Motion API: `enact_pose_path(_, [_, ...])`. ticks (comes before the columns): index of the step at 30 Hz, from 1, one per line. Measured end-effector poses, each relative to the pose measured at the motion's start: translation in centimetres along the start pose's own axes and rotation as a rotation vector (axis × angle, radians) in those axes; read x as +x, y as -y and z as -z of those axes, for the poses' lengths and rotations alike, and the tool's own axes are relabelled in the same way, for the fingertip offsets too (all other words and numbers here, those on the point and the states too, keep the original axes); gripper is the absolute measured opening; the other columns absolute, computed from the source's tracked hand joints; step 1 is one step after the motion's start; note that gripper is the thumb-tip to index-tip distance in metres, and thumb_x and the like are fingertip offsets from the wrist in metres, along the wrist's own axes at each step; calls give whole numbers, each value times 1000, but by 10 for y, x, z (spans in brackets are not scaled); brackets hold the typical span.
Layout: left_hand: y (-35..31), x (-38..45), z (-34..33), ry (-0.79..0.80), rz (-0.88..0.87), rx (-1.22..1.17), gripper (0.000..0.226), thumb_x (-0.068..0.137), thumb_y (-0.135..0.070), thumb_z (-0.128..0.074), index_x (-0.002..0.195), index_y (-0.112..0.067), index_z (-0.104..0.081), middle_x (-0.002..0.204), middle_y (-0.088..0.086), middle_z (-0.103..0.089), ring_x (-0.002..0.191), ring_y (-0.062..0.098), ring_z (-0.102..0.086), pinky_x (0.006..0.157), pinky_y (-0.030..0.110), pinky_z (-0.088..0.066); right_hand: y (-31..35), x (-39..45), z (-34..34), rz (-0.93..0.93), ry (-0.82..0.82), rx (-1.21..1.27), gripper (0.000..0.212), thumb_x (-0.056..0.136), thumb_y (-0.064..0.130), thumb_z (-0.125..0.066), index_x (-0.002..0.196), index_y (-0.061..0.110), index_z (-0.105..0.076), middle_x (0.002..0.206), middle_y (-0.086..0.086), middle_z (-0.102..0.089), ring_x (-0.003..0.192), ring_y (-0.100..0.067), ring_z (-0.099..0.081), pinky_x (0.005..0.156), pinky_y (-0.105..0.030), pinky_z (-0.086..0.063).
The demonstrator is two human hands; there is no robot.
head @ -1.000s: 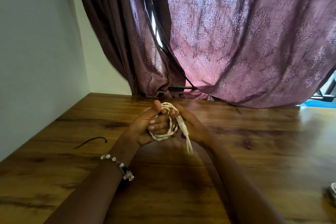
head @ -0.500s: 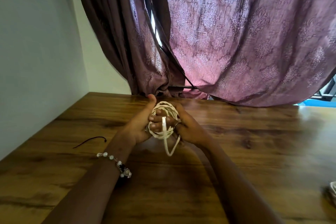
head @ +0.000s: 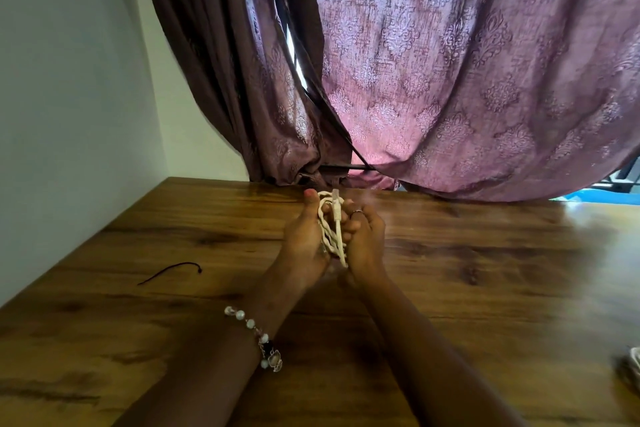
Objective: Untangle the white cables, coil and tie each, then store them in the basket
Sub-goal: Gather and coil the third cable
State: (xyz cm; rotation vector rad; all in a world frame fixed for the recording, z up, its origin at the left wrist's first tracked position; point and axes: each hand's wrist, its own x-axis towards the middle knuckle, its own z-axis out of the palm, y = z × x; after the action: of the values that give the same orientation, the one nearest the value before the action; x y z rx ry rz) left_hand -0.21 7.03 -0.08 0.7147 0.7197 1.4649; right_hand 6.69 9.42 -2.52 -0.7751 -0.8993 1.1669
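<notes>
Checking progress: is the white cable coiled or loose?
Coiled: the white cable sits bunched in loops between left hand and right hand.

Both hands are raised above a wooden table (head: 485, 270), palms facing each other. The left hand (head: 304, 239) and right hand (head: 365, 239) press a coiled white cable (head: 330, 232) between them; its connector end (head: 335, 199) points upward. A beaded bracelet (head: 258, 336) sits on the left wrist. A black tie (head: 169, 272) lies on the table, well apart to the left. A purple curtain (head: 450, 80) hangs behind.
</notes>
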Motion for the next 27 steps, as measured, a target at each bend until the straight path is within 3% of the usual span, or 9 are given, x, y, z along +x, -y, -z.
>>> enact_pose_path(6, [-1,-6,-5,47,52,-73,54,97,-50,-31,71,-11,-58,42,-1,-49,27,8,-39,33,11,-32,6,2,-2,-169,-57,54,37,95,18,-53,59,11,-60,42,0,-50,30,-10,-38,37,-15,-31])
enact_pose_path(9, [-8,-4,-3,137,99,-163,69,91,-64,-23,59,-13,-58,38,-5,-38,26,6,-31,35,14,-24,9,5,-3,-216,-66,4,28,97,19,-49,79,3,-64,50,-7,-59,29,-12,-45,34,-14,-34])
enact_pose_path(12, [-11,-3,3,246,98,-183,84,81,-77,-21,57,-9,-64,39,-5,-36,30,6,-29,40,17,-22,0,10,-1,-203,-100,-85,32,94,29,-48,95,3,-66,78,-19,-69,48,-23,-59,48,-29,-49])
enact_pose_path(15, [-12,-6,3,293,76,-142,51,83,-54,-43,68,-8,-59,39,-7,-36,28,3,-29,38,17,-17,-3,10,2,-65,-98,-296,42,91,44,-47,90,8,-69,88,-20,-71,72,-32,-67,63,-40,-54])
enact_pose_path(18, [-14,-4,6,207,26,-37,26,93,-28,-45,76,-8,-49,38,-8,-33,27,0,-28,31,13,-22,6,7,7,163,-78,-591,44,100,35,-41,80,3,-64,79,-13,-68,69,-20,-60,59,-29,-46])
enact_pose_path(20, [-15,-2,13,145,6,-9,33,97,-31,-43,74,-7,-47,38,-6,-34,27,1,-30,31,11,-24,11,5,8,225,12,-661,43,101,32,-40,72,9,-61,70,-6,-63,62,-13,-54,53,-25,-40])
enact_pose_path(22, [-16,1,21,84,13,16,42,92,-42,-48,70,-5,-49,38,-4,-36,28,4,-34,33,11,-28,13,2,7,208,123,-628,44,102,31,-40,70,11,-62,69,-5,-65,63,-16,-59,54,-27,-46])
enact_pose_path(24, [-17,4,30,34,21,64,50,82,-52,-54,66,-4,-53,39,-2,-39,29,7,-37,35,13,-34,16,2,10,91,216,-537,44,102,26,-40,78,1,-67,73,-11,-68,65,-21,-63,58,-33,-52])
enact_pose_path(27, [-18,9,41,19,49,157,58,77,-61,-56,64,-4,-54,37,-2,-39,27,6,-32,35,11,-30,21,5,20,72,358,-581,26,99,7,-44,96,2,-69,80,-2,-69,69,-4,-64,65,-27,-54])
